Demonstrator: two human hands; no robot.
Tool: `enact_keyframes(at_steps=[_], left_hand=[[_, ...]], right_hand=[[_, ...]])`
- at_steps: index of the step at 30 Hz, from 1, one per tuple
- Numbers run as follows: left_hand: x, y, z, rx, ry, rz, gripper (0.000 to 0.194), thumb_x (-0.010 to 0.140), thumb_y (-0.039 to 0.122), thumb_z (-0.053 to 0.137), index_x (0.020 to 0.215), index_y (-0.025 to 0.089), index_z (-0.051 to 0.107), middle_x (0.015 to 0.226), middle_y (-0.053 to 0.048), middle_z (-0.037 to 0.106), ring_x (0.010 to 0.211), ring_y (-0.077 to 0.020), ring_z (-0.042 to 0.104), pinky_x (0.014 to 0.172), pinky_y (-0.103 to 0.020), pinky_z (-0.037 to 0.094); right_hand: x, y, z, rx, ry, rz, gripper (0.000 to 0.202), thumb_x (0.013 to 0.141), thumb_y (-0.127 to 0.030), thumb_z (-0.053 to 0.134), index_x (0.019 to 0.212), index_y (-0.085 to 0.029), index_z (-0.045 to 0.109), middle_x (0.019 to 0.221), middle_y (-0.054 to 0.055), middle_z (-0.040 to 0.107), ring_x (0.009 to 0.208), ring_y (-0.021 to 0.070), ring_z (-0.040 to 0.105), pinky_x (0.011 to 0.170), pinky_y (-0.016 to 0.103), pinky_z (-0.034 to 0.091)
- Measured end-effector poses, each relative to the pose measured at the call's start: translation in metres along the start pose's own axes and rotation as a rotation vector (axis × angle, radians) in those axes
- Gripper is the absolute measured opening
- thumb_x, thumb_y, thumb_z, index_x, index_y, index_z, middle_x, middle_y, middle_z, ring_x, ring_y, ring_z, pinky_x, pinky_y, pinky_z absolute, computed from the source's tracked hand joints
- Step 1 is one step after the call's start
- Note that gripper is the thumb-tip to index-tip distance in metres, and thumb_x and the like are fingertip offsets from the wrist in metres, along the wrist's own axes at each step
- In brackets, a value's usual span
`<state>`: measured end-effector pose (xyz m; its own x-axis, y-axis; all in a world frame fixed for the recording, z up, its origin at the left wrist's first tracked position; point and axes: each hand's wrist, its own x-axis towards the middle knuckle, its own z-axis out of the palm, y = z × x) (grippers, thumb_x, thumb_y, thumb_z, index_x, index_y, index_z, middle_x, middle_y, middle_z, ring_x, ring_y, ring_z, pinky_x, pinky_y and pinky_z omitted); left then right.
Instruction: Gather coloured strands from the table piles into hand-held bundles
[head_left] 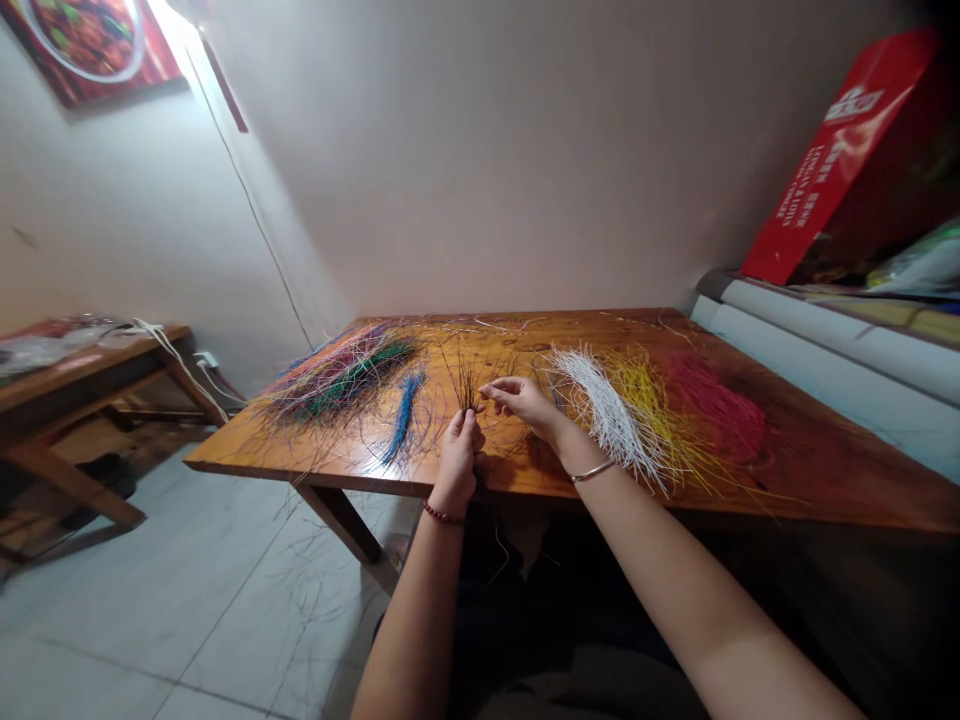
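From where I stand, the person sits close against the long side of a wooden table, both arms reaching out over its near edge. The left hand, just above that edge at about the table's middle, is clenched around a bunch of thin dark strands, whose tips fan upward above the fist over the tabletop. A dark red bead bracelet circles the left wrist. The right hand hovers over the table just beside those tips, thumb and forefinger brought close together; I cannot tell whether a single strand is caught between them. A silvery bangle sits on the right wrist.

On the table's left half lies a small blue bundle, and nearer the table's left end a green bundle leans against a tangled multicoloured heap. On the table's right half, a white bundle, a yellow bundle and a reddish-pink bundle lie side by side, the pink one nearest the table's right end. Beyond that end stands a tilted red box. Fine loose strands are scattered on the floor below the table's left end.
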<state>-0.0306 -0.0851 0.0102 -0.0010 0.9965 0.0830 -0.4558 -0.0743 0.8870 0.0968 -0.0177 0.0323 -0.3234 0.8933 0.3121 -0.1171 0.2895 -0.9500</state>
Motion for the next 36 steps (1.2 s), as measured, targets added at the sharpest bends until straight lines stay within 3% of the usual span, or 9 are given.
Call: enact_keyframes(at_steps=[4,8,10,15,21,24,28,32,36], left_hand=[[0.0,0.0,0.0,0.014,0.009,-0.003,0.039,0.07,0.047,0.062,0.095,0.017,0.056,0.057,0.008,0.021,0.042,-0.0036,0.02,0.034,-0.013,0.012],[0.002,0.0,0.0,-0.037,0.016,-0.005,0.036,0.072,0.045,0.061,0.092,0.016,0.056,0.056,0.008,0.019,0.041,-0.0034,0.017,0.034,-0.014,0.01],[0.003,-0.002,-0.001,-0.066,0.018,-0.005,0.035,0.072,0.044,0.061,0.093,0.016,0.055,0.056,0.008,0.02,0.041,-0.0032,0.017,0.034,-0.014,0.01],[0.005,-0.003,-0.003,-0.115,0.034,0.008,0.034,0.073,0.044,0.061,0.091,0.016,0.055,0.056,0.008,0.022,0.041,-0.0028,0.017,0.034,-0.014,0.01],[0.002,-0.001,-0.002,-0.103,0.026,-0.004,0.034,0.072,0.042,0.062,0.092,0.016,0.055,0.055,0.008,0.022,0.04,-0.0026,0.018,0.034,-0.014,0.008],[0.002,0.0,-0.001,-0.1,0.027,-0.003,0.035,0.071,0.043,0.063,0.092,0.016,0.055,0.055,0.008,0.021,0.04,-0.0025,0.017,0.034,-0.014,0.009],[0.002,0.001,0.0,-0.082,0.038,-0.007,0.036,0.07,0.044,0.064,0.092,0.016,0.054,0.054,0.009,0.02,0.039,-0.0024,0.017,0.034,-0.014,0.009],[0.002,0.002,0.001,-0.064,0.043,-0.016,0.038,0.069,0.044,0.064,0.093,0.016,0.054,0.054,0.009,0.021,0.039,-0.0023,0.018,0.034,-0.014,0.009],[0.002,0.002,0.001,-0.053,0.048,-0.022,0.039,0.067,0.043,0.066,0.093,0.016,0.055,0.054,0.009,0.022,0.039,-0.0021,0.019,0.034,-0.014,0.009]], right_hand=[[0.002,-0.002,-0.007,0.139,0.097,-0.029,0.028,0.062,-0.041,0.073,0.075,-0.017,0.065,0.073,0.001,0.059,0.056,0.0064,0.048,0.048,0.018,0.034],[0.001,-0.01,-0.039,0.411,0.335,-0.085,0.025,0.068,-0.044,0.068,0.081,-0.023,0.062,0.087,-0.001,0.061,0.06,0.0065,0.048,0.049,0.017,0.035],[-0.002,-0.015,-0.057,0.407,0.427,-0.133,0.027,0.076,-0.051,0.057,0.082,-0.025,0.062,0.091,0.0,0.061,0.061,0.0072,0.048,0.048,0.018,0.034],[-0.01,-0.024,-0.079,0.193,0.437,-0.114,0.039,0.085,-0.054,0.038,0.084,-0.025,0.064,0.095,0.003,0.063,0.057,0.0089,0.048,0.045,0.02,0.032],[-0.002,-0.005,-0.071,-0.002,0.249,0.134,0.023,0.07,-0.038,0.065,0.082,-0.018,0.066,0.091,0.005,0.065,0.05,0.0057,0.046,0.041,0.017,0.03],[0.004,0.012,-0.066,-0.267,0.323,0.217,0.019,0.068,-0.032,0.067,0.07,-0.013,0.066,0.078,0.008,0.067,0.05,0.0082,0.051,0.044,0.018,0.036],[0.008,0.025,-0.059,-0.575,0.434,0.258,0.019,0.071,-0.034,0.064,0.068,-0.015,0.067,0.063,0.006,0.064,0.048,0.0128,0.056,0.047,0.021,0.038],[0.008,0.024,-0.049,-0.912,0.481,0.188,0.017,0.075,-0.035,0.062,0.073,-0.02,0.069,0.076,0.008,0.067,0.067,0.0188,0.062,0.058,0.026,0.043],[0.008,0.026,-0.042,-1.044,0.497,0.206,0.019,0.077,-0.038,0.06,0.081,-0.022,0.07,0.081,0.008,0.068,0.073,0.0217,0.062,0.062,0.029,0.043]])
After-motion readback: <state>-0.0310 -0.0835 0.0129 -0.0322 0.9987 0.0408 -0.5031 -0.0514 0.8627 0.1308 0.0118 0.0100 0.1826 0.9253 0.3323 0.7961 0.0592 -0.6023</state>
